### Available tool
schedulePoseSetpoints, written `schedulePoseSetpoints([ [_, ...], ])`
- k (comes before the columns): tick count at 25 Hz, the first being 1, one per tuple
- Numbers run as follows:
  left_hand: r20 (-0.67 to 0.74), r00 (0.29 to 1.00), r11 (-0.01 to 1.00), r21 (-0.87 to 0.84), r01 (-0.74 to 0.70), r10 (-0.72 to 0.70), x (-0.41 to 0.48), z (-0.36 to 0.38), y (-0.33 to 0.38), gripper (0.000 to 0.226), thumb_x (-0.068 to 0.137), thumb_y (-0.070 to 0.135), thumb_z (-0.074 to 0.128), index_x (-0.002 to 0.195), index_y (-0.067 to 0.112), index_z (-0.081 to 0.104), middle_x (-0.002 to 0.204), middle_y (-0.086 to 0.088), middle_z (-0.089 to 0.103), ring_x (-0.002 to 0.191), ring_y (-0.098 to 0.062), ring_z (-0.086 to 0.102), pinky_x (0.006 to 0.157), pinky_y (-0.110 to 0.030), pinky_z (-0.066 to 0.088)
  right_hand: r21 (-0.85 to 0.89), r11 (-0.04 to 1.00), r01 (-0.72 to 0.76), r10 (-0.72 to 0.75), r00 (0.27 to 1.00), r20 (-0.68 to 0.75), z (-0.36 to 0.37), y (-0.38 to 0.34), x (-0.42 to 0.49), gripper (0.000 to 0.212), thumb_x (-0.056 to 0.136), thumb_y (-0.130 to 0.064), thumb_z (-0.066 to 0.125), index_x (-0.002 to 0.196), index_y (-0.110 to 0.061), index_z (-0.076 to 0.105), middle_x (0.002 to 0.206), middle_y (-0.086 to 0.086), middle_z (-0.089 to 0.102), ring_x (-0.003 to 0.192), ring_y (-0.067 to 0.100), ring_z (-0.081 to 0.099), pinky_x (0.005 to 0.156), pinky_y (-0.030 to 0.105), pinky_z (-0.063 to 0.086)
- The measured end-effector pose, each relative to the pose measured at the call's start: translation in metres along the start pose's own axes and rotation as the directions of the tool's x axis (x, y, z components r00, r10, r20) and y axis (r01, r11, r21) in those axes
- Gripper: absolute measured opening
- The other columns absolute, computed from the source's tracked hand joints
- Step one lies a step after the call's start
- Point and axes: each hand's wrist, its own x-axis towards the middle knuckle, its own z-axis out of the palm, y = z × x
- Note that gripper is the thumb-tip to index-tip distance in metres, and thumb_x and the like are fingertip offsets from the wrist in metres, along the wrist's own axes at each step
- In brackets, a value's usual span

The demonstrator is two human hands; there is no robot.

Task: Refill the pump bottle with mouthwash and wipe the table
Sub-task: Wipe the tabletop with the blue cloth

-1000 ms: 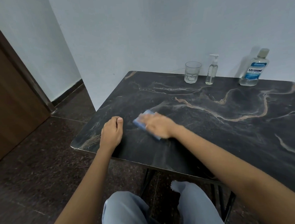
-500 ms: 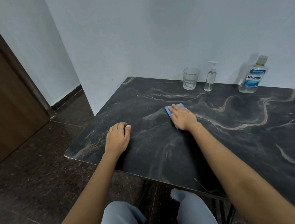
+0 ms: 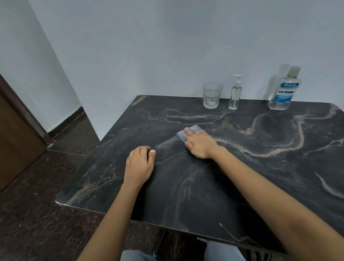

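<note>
The right hand (image 3: 199,144) lies flat, fingers extended, on a small blue folded wiping cloth (image 3: 187,130) and presses it against the dark, marble-patterned tabletop (image 3: 268,185). A flat palm spreads pressure over the whole cloth, which suits wiping; hand and cloth both show motion blur. The left hand (image 3: 139,163) rests at about 8 o'clock from the right hand, apart from it, fingers loosely curled and holding nothing. It probably serves as a brace for the body. The clear plastic pump bottle with a white dispenser head (image 3: 234,96) stands upright by the wall at about 1 o'clock from the right hand, well apart from both hands. It is fitted with its pump, which suggests the refill step is complete. The clear mouthwash bottle with a blue label (image 3: 281,92) stands at about 2 o'clock, capped. The clear faceted drinking glass (image 3: 212,98) stands at 12 o'clock, just beside the pump bottle. All three containers are grouped along the far edge, which leaves the central and near surface free for the cloth.
</note>
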Motion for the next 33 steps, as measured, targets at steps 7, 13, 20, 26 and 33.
schedulePoseSetpoints([
  [7, 0.043, 0.996, 0.997, -0.027, -0.079, 0.08, 0.014, 0.023, 0.033, 0.035, 0.102, 0.035, 0.037, 0.115, 0.011, 0.058, 0.118, -0.005, 0.06, 0.116, -0.026, 0.049, 0.096, -0.037, 0.037, 0.092, 0.945, -0.315, 0.32, 0.946, -0.045, -0.015, 0.08, -0.004, 0.052, 0.102, -0.032, 0.019, 0.153, -0.023, 0.014, 0.162, 0.0, 0.008, 0.148, 0.015, 0.007, 0.119, 0.041, 0.004],
  [13, 0.083, 0.988, 0.992, -0.006, -0.128, 0.128, 0.034, 0.039, 0.056, 0.036, 0.102, 0.036, 0.037, 0.117, 0.011, 0.058, 0.121, -0.005, 0.06, 0.118, -0.026, 0.05, 0.095, -0.035, 0.036, 0.078, 0.966, 0.248, -0.247, 0.969, -0.024, -0.006, 0.066, -0.038, 0.05, 0.103, -0.033, 0.022, 0.152, -0.026, 0.017, 0.159, -0.007, 0.011, 0.146, 0.008, 0.008, 0.118, 0.036, 0.004],
  [20, 0.056, 0.993, 0.994, -0.005, -0.108, 0.108, 0.051, 0.049, 0.059, 0.035, 0.101, 0.037, 0.038, 0.115, 0.012, 0.059, 0.119, -0.003, 0.06, 0.116, -0.025, 0.05, 0.094, -0.035, 0.037, 0.055, 0.998, -0.009, 0.007, 1.0, 0.027, -0.002, 0.06, -0.01, 0.052, 0.104, -0.034, 0.018, 0.153, -0.025, 0.006, 0.161, -0.005, -0.001, 0.148, 0.013, -0.001, 0.119, 0.039, 0.001],
  [26, 0.07, 0.993, 0.991, -0.099, -0.088, 0.095, 0.062, 0.042, 0.044, 0.037, 0.101, 0.038, 0.035, 0.118, 0.013, 0.057, 0.118, 0.0, 0.059, 0.117, -0.021, 0.048, 0.094, -0.033, 0.038, 0.121, 0.948, -0.294, 0.3, 0.953, -0.04, -0.013, 0.119, 0.023, 0.052, 0.102, -0.034, 0.016, 0.153, -0.024, 0.013, 0.162, -0.002, 0.007, 0.148, 0.014, 0.007, 0.12, 0.04, 0.006],
  [33, 0.007, 0.999, 0.988, -0.147, -0.041, 0.043, 0.08, 0.031, 0.014, 0.04, 0.1, 0.044, 0.031, 0.11, 0.016, 0.058, 0.108, 0.001, 0.061, 0.106, -0.02, 0.052, 0.089, -0.036, 0.042, 0.146, 0.937, -0.318, 0.327, 0.944, -0.043, -0.008, 0.1, 0.056, 0.054, 0.102, -0.035, 0.015, 0.154, -0.022, 0.009, 0.162, -0.001, 0.002, 0.149, 0.017, 0.002, 0.12, 0.041, 0.002],
])
